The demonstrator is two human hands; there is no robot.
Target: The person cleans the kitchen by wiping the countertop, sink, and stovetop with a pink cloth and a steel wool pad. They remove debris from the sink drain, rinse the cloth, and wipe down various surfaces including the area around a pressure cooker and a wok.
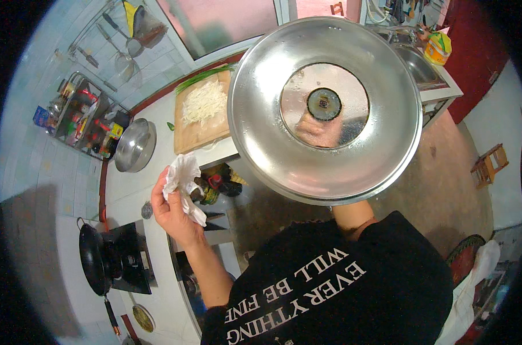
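My left hand (174,211) grips a crumpled white paper tissue (183,177) just off the counter's front edge. A large steel pan lid (261,146) with a round glass window is raised in front of me, its inner side towards me and beaded with drops. Through the glass, fingers of my right hand (319,131) show behind the lid's centre; the lid hides most of that hand, and its forearm comes out below the rim. Left of the lid, a wooden cutting board (205,138) bears a heap of pale shreds (205,101), with green stalks (205,77) along its far edge.
On the white counter (157,103) stand a steel bowl (136,146), a black stove (131,258) with a black wok (93,258), and a small oval dish (143,318). A spice rack (80,116) is at the wall. A steel sink (416,64) lies at the upper right, a wooden chair (489,166) farther right.
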